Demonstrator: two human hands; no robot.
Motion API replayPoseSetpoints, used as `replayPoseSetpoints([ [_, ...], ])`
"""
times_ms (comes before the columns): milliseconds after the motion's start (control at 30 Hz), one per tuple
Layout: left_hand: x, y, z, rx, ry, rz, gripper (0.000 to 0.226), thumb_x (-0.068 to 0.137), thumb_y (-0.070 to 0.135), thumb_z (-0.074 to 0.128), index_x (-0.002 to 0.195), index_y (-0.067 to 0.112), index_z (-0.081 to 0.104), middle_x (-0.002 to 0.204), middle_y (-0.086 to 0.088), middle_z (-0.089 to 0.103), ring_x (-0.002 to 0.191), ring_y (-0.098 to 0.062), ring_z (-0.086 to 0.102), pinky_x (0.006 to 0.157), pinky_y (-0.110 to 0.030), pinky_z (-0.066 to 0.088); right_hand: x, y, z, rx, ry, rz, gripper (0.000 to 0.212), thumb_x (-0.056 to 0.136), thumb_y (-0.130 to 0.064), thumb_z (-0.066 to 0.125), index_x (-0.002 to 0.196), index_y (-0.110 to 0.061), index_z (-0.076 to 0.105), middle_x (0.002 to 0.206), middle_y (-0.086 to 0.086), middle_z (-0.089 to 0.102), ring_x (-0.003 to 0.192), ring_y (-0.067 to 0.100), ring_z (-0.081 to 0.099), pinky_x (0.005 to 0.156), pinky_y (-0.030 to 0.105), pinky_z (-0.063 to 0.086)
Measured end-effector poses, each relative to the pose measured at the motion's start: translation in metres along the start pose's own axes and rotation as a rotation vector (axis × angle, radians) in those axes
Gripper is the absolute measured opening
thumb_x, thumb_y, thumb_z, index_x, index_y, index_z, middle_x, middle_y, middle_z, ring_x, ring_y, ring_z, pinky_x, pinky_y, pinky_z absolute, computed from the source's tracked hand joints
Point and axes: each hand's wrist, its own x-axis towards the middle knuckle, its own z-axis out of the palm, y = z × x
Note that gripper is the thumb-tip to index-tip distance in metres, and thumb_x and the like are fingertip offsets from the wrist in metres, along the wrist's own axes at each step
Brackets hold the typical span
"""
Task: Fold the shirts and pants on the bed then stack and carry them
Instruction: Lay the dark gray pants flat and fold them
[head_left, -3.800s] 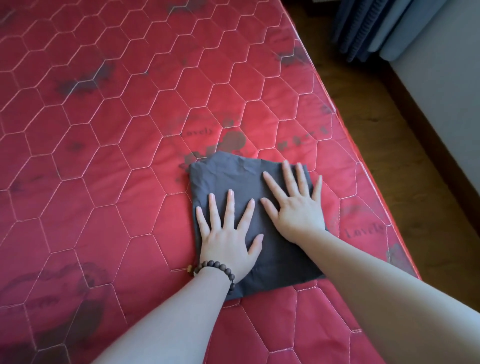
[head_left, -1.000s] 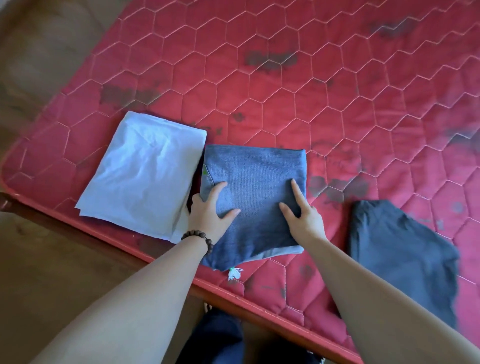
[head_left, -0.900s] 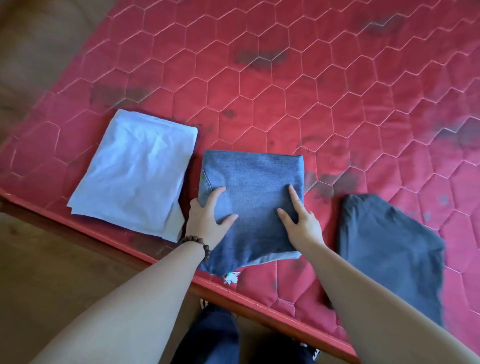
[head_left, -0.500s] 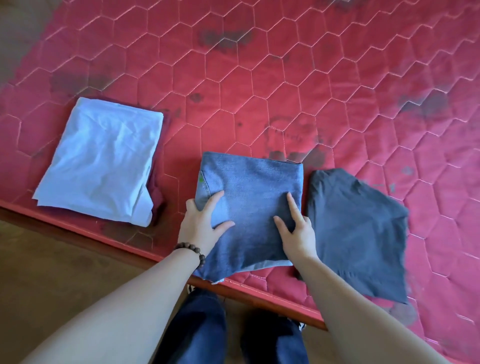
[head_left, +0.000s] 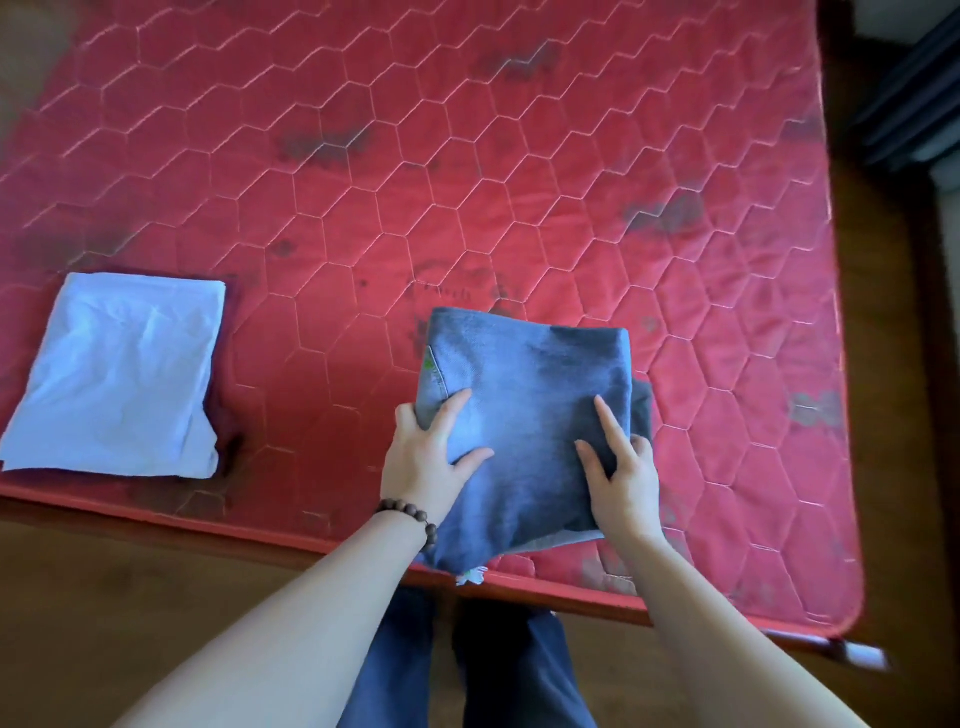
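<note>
Lying folded near the mattress's (head_left: 519, 156) left front edge, white shirt (head_left: 117, 376) well apart from stack. Gripping folded blue jeans (head_left: 524, 415) at each side, left hand (head_left: 423, 462) and right hand (head_left: 621, 475) curling thumbs on top, other fingers hidden; jeans atop dark grey garment (head_left: 643, 410), best squared edge to edge, lowered flat. Showing small green tag on jeans, faint mattress lettering, neither legible.
</note>
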Motion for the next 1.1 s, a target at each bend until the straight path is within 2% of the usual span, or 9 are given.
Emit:
replayPoseSetpoints([
  [133, -0.004, 0.032, 0.042, 0.008, -0.025, 0.032, 0.072, 0.068, 0.056, 0.075, 0.132, 0.047, 0.043, 0.101, 0.003, 0.031, 0.068, -0.015, 0.046, 0.061, -0.025, 0.048, 0.004, 0.037, -0.036, -0.012, 0.011, 0.055, 0.056, 0.093, -0.032, 0.058, 0.135, -0.060, 0.033, 0.094, -0.009, 0.040, 0.084, -0.006, 0.048, 0.073, 0.005, 0.033],
  [300, -0.002, 0.038, 0.094, -0.016, -0.065, -0.024, 0.069, 0.073, 0.049, 0.074, 0.134, 0.046, 0.041, 0.104, 0.002, 0.032, 0.081, -0.021, 0.051, 0.070, -0.029, 0.048, 0.016, 0.085, -0.036, -0.034, 0.005, 0.089, 0.055, 0.094, -0.034, 0.057, 0.137, -0.059, 0.033, 0.099, -0.010, 0.042, 0.090, -0.011, 0.047, 0.078, 0.009, 0.031],
  [467, 0.007, 0.027, 0.132, 0.203, -0.298, -0.092, 0.074, 0.085, 0.053, 0.057, 0.145, 0.052, 0.013, 0.115, -0.009, 0.033, 0.106, -0.031, 0.043, 0.089, -0.040, 0.046, 0.029, 0.118, -0.015, -0.109, -0.160, 0.156, 0.057, 0.097, -0.038, 0.048, 0.140, -0.061, 0.019, 0.115, -0.006, 0.037, 0.104, 0.017, 0.052, 0.085, 0.025, 0.037],
  [533, 0.007, 0.026, 0.135, 0.349, -0.273, -0.092, 0.072, 0.086, 0.059, 0.050, 0.145, 0.053, 0.009, 0.134, -0.017, 0.030, 0.117, -0.034, 0.039, 0.096, -0.043, 0.040, 0.031, 0.120, -0.013, -0.239, -0.145, 0.131, 0.057, 0.097, -0.039, 0.048, 0.143, -0.056, 0.021, 0.132, 0.003, 0.038, 0.119, 0.026, 0.046, 0.094, 0.032, 0.037],
  [600, 0.004, 0.031, 0.134, 0.429, -0.141, -0.033, 0.067, 0.088, 0.053, 0.051, 0.146, 0.048, 0.019, 0.154, -0.023, 0.012, 0.137, -0.039, 0.024, 0.106, -0.052, 0.028, 0.031, 0.115, -0.016, -0.449, -0.010, 0.067, 0.057, 0.096, -0.037, 0.051, 0.147, -0.043, 0.027, 0.156, 0.018, 0.019, 0.140, 0.036, 0.026, 0.113, 0.045, 0.023],
  [700, 0.013, 0.039, 0.135, 0.423, 0.026, 0.123, 0.064, 0.086, 0.040, 0.058, 0.146, 0.035, 0.033, 0.158, -0.018, 0.011, 0.145, -0.038, 0.011, 0.111, -0.061, 0.017, 0.042, 0.101, -0.015, -0.563, 0.134, -0.129, 0.055, 0.096, -0.037, 0.046, 0.149, -0.029, 0.032, 0.160, 0.014, 0.009, 0.148, 0.029, 0.006, 0.118, 0.053, 0.003],
  [800, 0.035, 0.050, 0.141, 0.456, 0.004, 0.229, 0.066, 0.088, 0.042, 0.051, 0.149, 0.031, 0.026, 0.159, -0.013, 0.008, 0.147, -0.034, 0.006, 0.113, -0.060, 0.010, 0.065, 0.093, -0.005, -0.674, 0.065, -0.274, 0.057, 0.095, -0.042, 0.038, 0.150, -0.029, 0.028, 0.161, 0.007, 0.009, 0.149, 0.024, -0.001, 0.117, 0.053, -0.005],
  [967, 0.061, 0.038, 0.163, 0.524, -0.062, 0.260, 0.067, 0.092, 0.055, 0.033, 0.151, 0.035, 0.008, 0.160, -0.011, 0.000, 0.147, -0.029, -0.003, 0.116, -0.057, 0.007, 0.088, 0.111, 0.018, -0.741, -0.041, -0.176, 0.063, 0.096, -0.053, 0.026, 0.153, -0.034, 0.006, 0.162, 0.005, -0.001, 0.148, 0.021, -0.008, 0.118, 0.054, 0.000],
  [1100, 0.066, 0.025, 0.179, 0.522, -0.020, 0.280, 0.068, 0.090, 0.057, 0.031, 0.152, 0.036, 0.010, 0.160, -0.010, 0.003, 0.148, -0.029, 0.001, 0.116, -0.057, 0.009, 0.095, 0.124, 0.027, -0.701, -0.016, -0.211, 0.064, 0.094, -0.053, 0.028, 0.153, -0.034, 0.010, 0.162, 0.005, 0.003, 0.149, 0.023, -0.004, 0.118, 0.052, 0.004],
])
